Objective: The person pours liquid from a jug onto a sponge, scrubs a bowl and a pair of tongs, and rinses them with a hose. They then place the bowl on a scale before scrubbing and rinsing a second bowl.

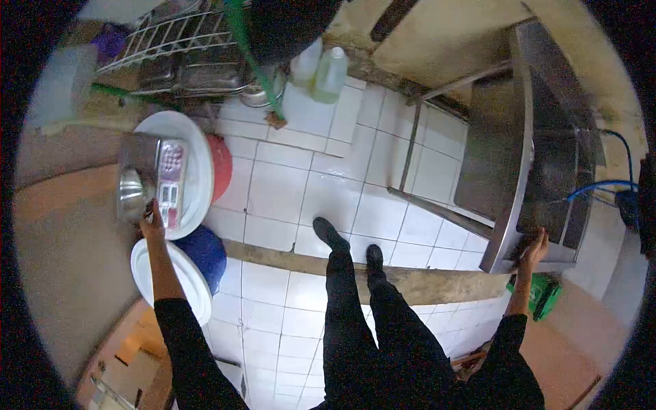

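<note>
My left hand [153, 220] is closed at the rim of a shiny metal bowl [131, 193], its fingertips partly blurred beside a small dark patch. The bowl is over the steel plate of a weighing scale [171, 179] with a button panel. That scale stands on the white lid [197, 147] of a red bin [219, 167]. On the other side, my right hand [535, 249] is closed over the near edge of a stainless steel sink unit [514, 205]; part of its grip is hidden.
A blue bin [203, 254] with a white lid [164, 273] is below the scale. Bottles of yellowish liquid [331, 75] stand by the wall near a dish rack [184, 44] and green hose [247, 48]. A raised ledge [273, 258] crosses the tiled floor. A green bag [540, 297] lies under my right hand.
</note>
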`<act>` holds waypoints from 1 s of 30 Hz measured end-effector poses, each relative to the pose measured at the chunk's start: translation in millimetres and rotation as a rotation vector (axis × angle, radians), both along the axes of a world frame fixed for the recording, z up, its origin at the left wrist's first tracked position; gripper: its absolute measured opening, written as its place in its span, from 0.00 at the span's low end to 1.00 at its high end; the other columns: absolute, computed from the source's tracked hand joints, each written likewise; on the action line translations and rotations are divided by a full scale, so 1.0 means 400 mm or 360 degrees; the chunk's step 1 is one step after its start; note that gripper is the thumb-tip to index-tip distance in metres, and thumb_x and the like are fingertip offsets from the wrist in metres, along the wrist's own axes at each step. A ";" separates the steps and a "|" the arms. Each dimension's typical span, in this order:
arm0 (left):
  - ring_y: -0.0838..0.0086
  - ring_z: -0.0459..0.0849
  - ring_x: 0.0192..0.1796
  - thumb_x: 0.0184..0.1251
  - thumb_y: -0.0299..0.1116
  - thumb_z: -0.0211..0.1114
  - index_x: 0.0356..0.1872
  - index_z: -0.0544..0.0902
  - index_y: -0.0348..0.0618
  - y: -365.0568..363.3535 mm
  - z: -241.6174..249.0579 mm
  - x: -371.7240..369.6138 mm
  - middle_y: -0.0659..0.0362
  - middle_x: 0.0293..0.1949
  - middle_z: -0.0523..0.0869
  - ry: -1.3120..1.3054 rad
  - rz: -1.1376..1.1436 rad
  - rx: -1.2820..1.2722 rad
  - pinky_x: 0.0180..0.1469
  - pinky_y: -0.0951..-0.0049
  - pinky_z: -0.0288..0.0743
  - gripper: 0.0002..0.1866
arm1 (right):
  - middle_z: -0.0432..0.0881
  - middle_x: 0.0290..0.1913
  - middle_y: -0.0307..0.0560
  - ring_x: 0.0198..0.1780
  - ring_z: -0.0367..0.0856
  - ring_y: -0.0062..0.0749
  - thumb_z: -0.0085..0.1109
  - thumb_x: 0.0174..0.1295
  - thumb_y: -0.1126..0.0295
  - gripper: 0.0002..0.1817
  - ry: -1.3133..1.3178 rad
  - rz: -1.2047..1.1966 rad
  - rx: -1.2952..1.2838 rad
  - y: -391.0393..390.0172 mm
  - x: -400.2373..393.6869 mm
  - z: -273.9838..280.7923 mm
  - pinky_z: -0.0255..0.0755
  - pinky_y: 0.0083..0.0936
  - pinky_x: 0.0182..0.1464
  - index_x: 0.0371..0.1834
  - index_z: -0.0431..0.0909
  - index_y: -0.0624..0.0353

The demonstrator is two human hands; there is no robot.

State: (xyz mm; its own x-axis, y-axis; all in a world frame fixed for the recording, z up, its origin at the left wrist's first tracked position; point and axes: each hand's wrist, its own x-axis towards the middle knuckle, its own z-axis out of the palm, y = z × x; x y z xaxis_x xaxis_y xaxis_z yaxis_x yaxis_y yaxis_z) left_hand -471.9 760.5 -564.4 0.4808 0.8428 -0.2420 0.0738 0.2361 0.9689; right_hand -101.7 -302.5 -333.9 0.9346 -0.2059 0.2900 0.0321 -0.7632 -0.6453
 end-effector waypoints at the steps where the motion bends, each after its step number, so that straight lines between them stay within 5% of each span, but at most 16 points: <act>1: 0.59 0.76 0.54 0.66 0.33 0.52 0.46 0.75 0.23 0.019 -0.041 -0.013 0.44 0.48 0.78 0.0381 -0.0259 0.0590 0.56 0.66 0.72 0.18 | 0.78 0.41 0.47 0.41 0.73 0.30 0.46 0.65 0.56 0.24 -0.0025 -0.0080 0.0106 0.017 -0.002 0.001 0.67 0.26 0.45 0.50 0.72 0.68; 2: 0.59 0.76 0.55 0.67 0.31 0.51 0.47 0.74 0.22 0.017 -0.040 -0.007 0.44 0.48 0.78 0.0582 -0.0405 0.0741 0.57 0.67 0.72 0.18 | 0.79 0.39 0.46 0.40 0.73 0.30 0.46 0.65 0.56 0.23 -0.0056 -0.0159 0.0214 0.039 -0.004 0.005 0.67 0.26 0.45 0.49 0.73 0.68; 4: 0.60 0.77 0.53 0.67 0.30 0.50 0.46 0.74 0.23 0.022 -0.014 0.013 0.46 0.46 0.79 0.0157 -0.0176 0.0003 0.57 0.70 0.72 0.16 | 0.79 0.38 0.46 0.40 0.73 0.30 0.46 0.65 0.57 0.22 -0.0019 -0.0232 0.0136 0.017 0.005 0.012 0.66 0.26 0.46 0.47 0.74 0.68; 5: 0.62 0.79 0.50 0.67 0.29 0.51 0.44 0.76 0.23 0.019 -0.013 0.024 0.48 0.44 0.81 -0.0475 0.0202 -0.0881 0.56 0.71 0.72 0.15 | 0.79 0.37 0.46 0.40 0.72 0.30 0.46 0.65 0.57 0.21 0.0028 -0.0278 0.0085 0.019 0.013 0.014 0.65 0.26 0.47 0.46 0.74 0.68; 6: 0.62 0.79 0.50 0.67 0.29 0.51 0.44 0.76 0.23 0.008 -0.010 0.025 0.48 0.44 0.81 -0.0470 0.0194 -0.0887 0.56 0.71 0.72 0.15 | 0.80 0.39 0.47 0.43 0.73 0.30 0.46 0.65 0.59 0.20 0.0036 -0.0251 0.0036 0.019 0.004 0.019 0.63 0.26 0.50 0.43 0.76 0.68; 9: 0.59 0.74 0.55 0.64 0.22 0.48 0.51 0.71 0.25 -0.012 0.029 0.004 0.43 0.53 0.74 0.1125 -0.0617 0.1269 0.56 0.68 0.73 0.16 | 0.78 0.38 0.41 0.41 0.74 0.26 0.49 0.65 0.63 0.15 -0.0033 -0.0263 0.0487 0.054 0.002 0.019 0.66 0.23 0.47 0.42 0.76 0.64; 10: 0.59 0.75 0.52 0.62 0.19 0.50 0.52 0.70 0.25 0.059 -0.038 -0.057 0.42 0.51 0.74 0.0920 -0.0443 0.1011 0.55 0.68 0.74 0.17 | 0.79 0.38 0.41 0.42 0.74 0.25 0.49 0.65 0.62 0.14 0.0106 -0.0163 0.0463 0.057 0.002 0.029 0.66 0.22 0.47 0.41 0.77 0.64; 16: 0.62 0.77 0.46 0.53 0.24 0.64 0.42 0.76 0.25 0.081 -0.010 -0.086 0.45 0.43 0.79 0.0473 -0.0100 0.1017 0.48 0.67 0.75 0.16 | 0.80 0.38 0.46 0.39 0.76 0.30 0.44 0.66 0.59 0.19 0.0142 -0.0147 0.0174 0.093 0.003 0.046 0.68 0.26 0.45 0.42 0.76 0.65; 21: 0.62 0.77 0.46 0.53 0.28 0.64 0.45 0.75 0.29 0.112 -0.018 -0.075 0.46 0.43 0.79 0.0674 -0.0153 0.1078 0.47 0.67 0.75 0.18 | 0.80 0.41 0.47 0.43 0.75 0.31 0.41 0.66 0.59 0.21 0.0147 -0.0033 -0.0076 0.089 0.015 0.050 0.67 0.28 0.49 0.43 0.77 0.67; 30: 0.62 0.78 0.45 0.54 0.37 0.63 0.50 0.72 0.35 0.168 -0.037 -0.123 0.49 0.42 0.80 0.0954 -0.0314 0.1153 0.46 0.67 0.75 0.24 | 0.79 0.45 0.46 0.50 0.75 0.30 0.46 0.65 0.58 0.21 0.0136 -0.0124 0.0302 0.084 0.004 0.043 0.61 0.26 0.59 0.46 0.77 0.66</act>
State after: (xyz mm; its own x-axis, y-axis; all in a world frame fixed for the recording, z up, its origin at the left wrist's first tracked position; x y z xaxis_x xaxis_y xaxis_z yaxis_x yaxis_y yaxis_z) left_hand -521.1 827.8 -579.3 0.5959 0.8013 0.0539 0.5787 -0.4749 0.6630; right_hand -100.1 -268.8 -316.7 0.9332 -0.3218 0.1599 -0.0830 -0.6260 -0.7754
